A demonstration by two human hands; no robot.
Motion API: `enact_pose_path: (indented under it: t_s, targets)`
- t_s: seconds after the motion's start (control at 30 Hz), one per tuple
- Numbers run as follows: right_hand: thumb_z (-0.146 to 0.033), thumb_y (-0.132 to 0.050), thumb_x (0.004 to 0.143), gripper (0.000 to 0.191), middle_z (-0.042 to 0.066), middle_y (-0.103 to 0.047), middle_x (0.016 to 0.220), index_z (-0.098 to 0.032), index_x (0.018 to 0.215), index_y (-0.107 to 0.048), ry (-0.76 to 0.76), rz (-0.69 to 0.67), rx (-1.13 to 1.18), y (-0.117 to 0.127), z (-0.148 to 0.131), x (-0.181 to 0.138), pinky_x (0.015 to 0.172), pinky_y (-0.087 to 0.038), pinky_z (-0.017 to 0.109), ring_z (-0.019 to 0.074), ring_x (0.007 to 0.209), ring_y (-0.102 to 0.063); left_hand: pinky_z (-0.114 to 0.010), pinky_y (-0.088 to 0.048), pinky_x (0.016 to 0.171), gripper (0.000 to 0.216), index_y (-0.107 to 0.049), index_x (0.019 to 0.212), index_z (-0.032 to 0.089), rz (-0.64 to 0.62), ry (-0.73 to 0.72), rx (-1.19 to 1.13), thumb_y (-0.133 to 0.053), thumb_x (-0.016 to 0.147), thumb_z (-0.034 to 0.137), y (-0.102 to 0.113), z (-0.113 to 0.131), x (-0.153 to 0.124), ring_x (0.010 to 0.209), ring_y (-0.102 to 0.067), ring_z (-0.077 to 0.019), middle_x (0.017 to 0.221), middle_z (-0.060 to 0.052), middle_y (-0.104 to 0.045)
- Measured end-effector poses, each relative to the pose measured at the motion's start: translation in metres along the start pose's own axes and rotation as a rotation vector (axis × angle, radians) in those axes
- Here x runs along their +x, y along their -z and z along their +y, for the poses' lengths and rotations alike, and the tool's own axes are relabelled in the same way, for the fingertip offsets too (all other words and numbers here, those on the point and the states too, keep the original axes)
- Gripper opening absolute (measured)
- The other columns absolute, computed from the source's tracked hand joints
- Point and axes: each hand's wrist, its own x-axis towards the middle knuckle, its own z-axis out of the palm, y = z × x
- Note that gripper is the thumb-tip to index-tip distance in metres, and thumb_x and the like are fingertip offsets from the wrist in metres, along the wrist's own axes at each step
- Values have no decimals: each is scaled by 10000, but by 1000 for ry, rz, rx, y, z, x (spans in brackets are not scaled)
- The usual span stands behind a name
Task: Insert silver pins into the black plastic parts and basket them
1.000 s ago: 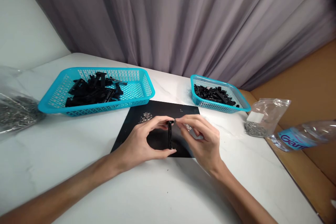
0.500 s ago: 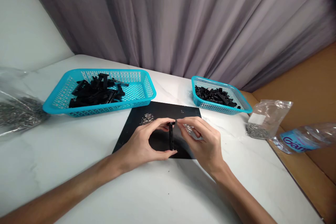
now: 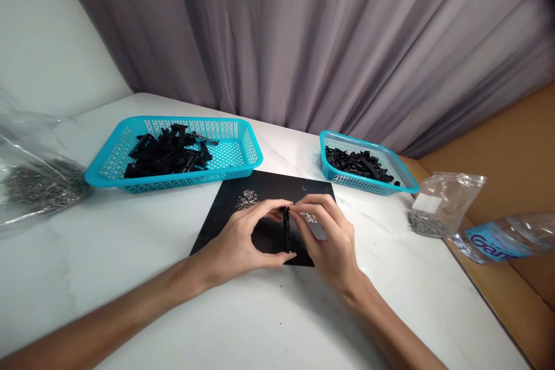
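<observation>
A grey-purple pleated curtain (image 3: 277, 40) is filling the background, running out of view at the top. In front, a white marbled tabletop (image 3: 217, 324) is extending past the lower edge. A larger blue perforated basket (image 3: 234, 153) is holding a heap of black plastic pieces (image 3: 169, 153), too tangled to tell apart. A black mat (image 3: 266, 237) is lying partly covered by the hands. A smaller blue basket (image 3: 394, 165) is standing to the right with more dark pieces. A clear plastic bag (image 3: 43, 185) of metal bits is being cut off at the left edge; a water bottle (image 3: 503, 237) is leaving the frame at the right, its label partly out of sight, beside a smaller zip bag (image 3: 451, 202). The left hand (image 3: 236, 240) is curving in a wide C, gripping a slim black plastic part (image 3: 287, 231) upright above the mat between thumb and fingers. The right hand (image 3: 333, 248) is pinching at the part's upper end; its fingertips are hiding whatever they have hold of. Small metal pieces (image 3: 247, 199) are lying left on the mat; another cluster (image 3: 309, 218) is showing partly behind the right fingers.
</observation>
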Motion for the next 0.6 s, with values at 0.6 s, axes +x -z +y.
enact_pose_path:
  t_s: [0.6]
  targets:
    - [-90,-624,953,181,65,-694,912,-183,1029,-760,-17,-20,97,-1,-7,-6,558,-500,261,147,743,-677,-365,-591,945,664,-574,1290,229,11,-21,-46,-870,695,257,-2,-3,-3,1042,-716,-224,1174,-33,-738]
